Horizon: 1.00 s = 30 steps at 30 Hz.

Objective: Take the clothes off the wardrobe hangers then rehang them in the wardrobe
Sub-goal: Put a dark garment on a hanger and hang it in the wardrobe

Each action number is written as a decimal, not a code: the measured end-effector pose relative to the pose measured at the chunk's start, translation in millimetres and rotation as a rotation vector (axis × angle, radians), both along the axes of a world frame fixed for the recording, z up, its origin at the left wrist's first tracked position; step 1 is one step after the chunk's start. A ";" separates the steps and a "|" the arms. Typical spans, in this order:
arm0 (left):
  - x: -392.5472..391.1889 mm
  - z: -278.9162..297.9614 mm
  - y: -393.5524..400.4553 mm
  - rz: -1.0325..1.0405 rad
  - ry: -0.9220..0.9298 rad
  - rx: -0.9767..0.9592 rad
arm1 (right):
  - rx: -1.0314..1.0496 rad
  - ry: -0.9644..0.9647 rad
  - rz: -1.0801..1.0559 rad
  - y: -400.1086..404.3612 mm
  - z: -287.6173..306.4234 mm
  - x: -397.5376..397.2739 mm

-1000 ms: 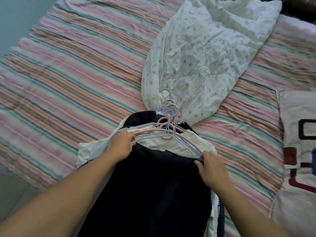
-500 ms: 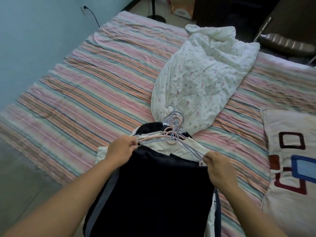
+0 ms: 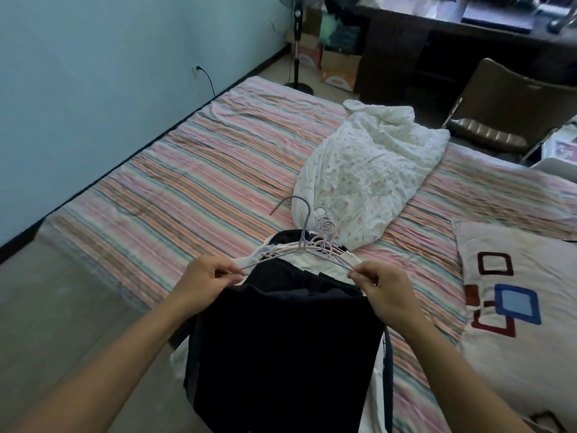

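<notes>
My left hand [image 3: 209, 276] pinches one end of the top hanger [image 3: 301, 245] and my right hand [image 3: 379, 284] pinches the other, both at its shoulder tips, with the hook raised above the rest of the hangers [image 3: 326, 234]. I judge I'm in the first step, drawing this hanger out of the dark garment [image 3: 281, 354] that lies on top of the pile at the edge of the bed [image 3: 187, 189]. Next it needs lifting free without snagging the tangled hooks, then setting aside. The garment is dark, limp and folded flat, hanging over the bed's edge, with pale clothes [image 3: 315, 264] under it.
</notes>
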State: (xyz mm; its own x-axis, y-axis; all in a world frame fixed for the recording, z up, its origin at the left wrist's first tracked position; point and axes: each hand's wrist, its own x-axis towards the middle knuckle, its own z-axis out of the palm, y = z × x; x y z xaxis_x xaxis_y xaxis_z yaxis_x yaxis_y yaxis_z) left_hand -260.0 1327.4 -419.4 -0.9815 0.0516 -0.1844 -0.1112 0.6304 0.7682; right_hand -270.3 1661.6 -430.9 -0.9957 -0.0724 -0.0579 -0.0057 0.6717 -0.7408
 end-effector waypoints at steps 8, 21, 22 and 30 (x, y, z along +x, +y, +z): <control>73.3 98.8 -35.7 -0.024 0.185 0.074 | -0.154 0.163 0.142 -39.1 106.5 54.6; 211.9 281.5 -83.4 0.100 0.549 0.087 | -0.219 0.397 0.467 -143.6 306.4 141.8; 221.3 293.9 -85.2 0.118 0.559 0.081 | -0.219 0.403 0.505 -153.6 316.0 145.8; 282.3 357.0 -109.7 0.375 0.682 -0.036 | -0.301 0.393 0.810 -228.1 375.0 149.8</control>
